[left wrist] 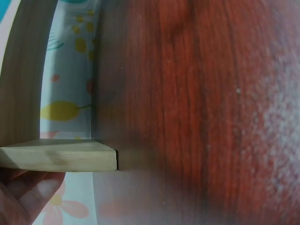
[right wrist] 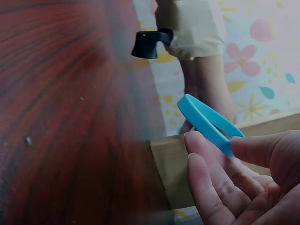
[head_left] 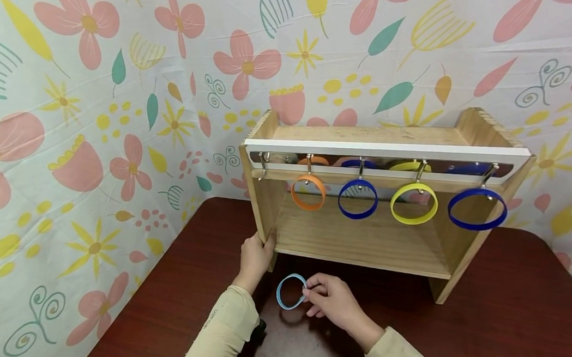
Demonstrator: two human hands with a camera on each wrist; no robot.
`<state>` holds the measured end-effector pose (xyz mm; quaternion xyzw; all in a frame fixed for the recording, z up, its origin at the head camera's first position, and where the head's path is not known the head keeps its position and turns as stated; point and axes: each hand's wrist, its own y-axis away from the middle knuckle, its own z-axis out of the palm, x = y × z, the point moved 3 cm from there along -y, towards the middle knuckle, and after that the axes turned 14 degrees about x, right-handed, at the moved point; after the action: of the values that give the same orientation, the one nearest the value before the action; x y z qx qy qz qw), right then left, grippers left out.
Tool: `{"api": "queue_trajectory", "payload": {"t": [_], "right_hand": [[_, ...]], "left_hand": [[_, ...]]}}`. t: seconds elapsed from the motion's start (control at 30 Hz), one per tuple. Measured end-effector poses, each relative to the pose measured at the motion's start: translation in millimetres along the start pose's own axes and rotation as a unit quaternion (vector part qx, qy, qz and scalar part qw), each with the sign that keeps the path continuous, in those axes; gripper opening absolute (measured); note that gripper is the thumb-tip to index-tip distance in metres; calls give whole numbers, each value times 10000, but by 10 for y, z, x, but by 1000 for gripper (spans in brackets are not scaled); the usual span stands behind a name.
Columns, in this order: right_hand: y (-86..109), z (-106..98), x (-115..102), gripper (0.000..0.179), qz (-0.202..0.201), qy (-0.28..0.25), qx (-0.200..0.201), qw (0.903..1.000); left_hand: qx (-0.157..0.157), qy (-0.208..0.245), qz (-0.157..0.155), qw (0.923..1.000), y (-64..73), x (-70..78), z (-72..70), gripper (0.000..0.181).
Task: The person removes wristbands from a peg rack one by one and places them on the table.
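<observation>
My right hand [head_left: 334, 301] pinches a light-blue wristband [head_left: 279, 294] between thumb and fingers, low in front of a small wooden shelf [head_left: 361, 237]. In the right wrist view the light-blue wristband [right wrist: 211, 123] is seen nearly edge-on, its near end between the thumb and index finger. With its thumb round the front edge, my left hand [head_left: 254, 258] grips the shelf's left side panel near the bottom. Only part of the left hand [left wrist: 28, 194] shows in the left wrist view, behind the wooden panel [left wrist: 61, 157].
Along the shelf's front, a metal rail carries several hooks, from which an orange band [head_left: 308, 192], a blue band [head_left: 358, 200], a yellow band [head_left: 414, 204] and another blue band [head_left: 478, 209] hang. The shelf stands on a dark red-brown table [head_left: 519, 302] before a flowered cloth [head_left: 125, 81].
</observation>
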<state>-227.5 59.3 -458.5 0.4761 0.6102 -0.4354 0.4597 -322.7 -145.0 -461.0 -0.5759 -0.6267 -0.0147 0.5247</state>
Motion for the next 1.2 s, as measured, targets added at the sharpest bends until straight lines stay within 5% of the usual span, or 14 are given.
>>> {"api": "queue_trajectory", "payload": {"t": [1.2], "right_hand": [[-14,233,282,4,-57,1036,-159,9945]], "left_hand": [[-19,45,60,10000,-3,-9,3,31]]}}
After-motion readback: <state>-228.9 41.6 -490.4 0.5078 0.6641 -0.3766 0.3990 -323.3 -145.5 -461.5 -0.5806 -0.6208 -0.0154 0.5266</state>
